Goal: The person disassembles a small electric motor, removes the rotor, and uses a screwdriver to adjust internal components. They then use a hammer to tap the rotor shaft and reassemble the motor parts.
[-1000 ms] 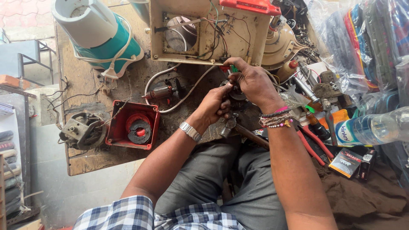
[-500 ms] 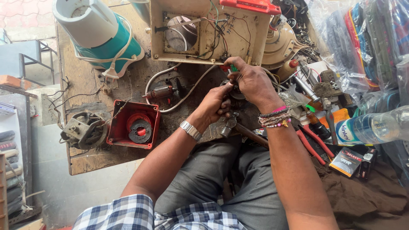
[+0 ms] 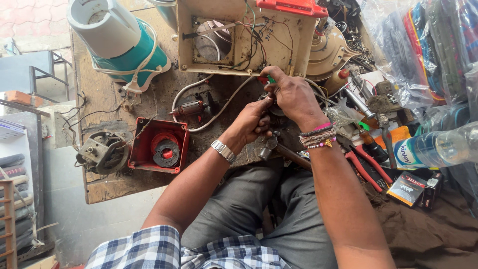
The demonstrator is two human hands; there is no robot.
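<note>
- While the worn, scratched wooden bench [image 3: 107,187] carries the clutter, a pale concrete floor shows past its left edge, and bagged goods in clear plastic crowd its right side.
- Both hands meet near the bench's front edge, at its middle: the left hand [image 3: 254,122] is curled tight around a small dark metal part [image 3: 274,110] (mostly hidden by fingers), and the right hand [image 3: 294,97] closes over it from above, pinching a green-handled tool [image 3: 269,78].
- One steel wristwatch [image 3: 222,150] sits on the left wrist; several beaded bracelets [image 3: 318,137] ring the right.
- One cream metal housing [image 3: 244,37], open and wired, stands at the far edge, just beyond the hands.
- One red square casing [image 3: 158,145] with a round black core lies towards the front-left corner, beside one grey bare motor [image 3: 102,152].
- One white-and-teal plastic mixer base [image 3: 119,37] fills the far-left corner.
- One copper-wound rotor [image 3: 189,107] lies mid-bench.
- One red-handled pair of pliers [image 3: 368,164] rests at the right edge.
</note>
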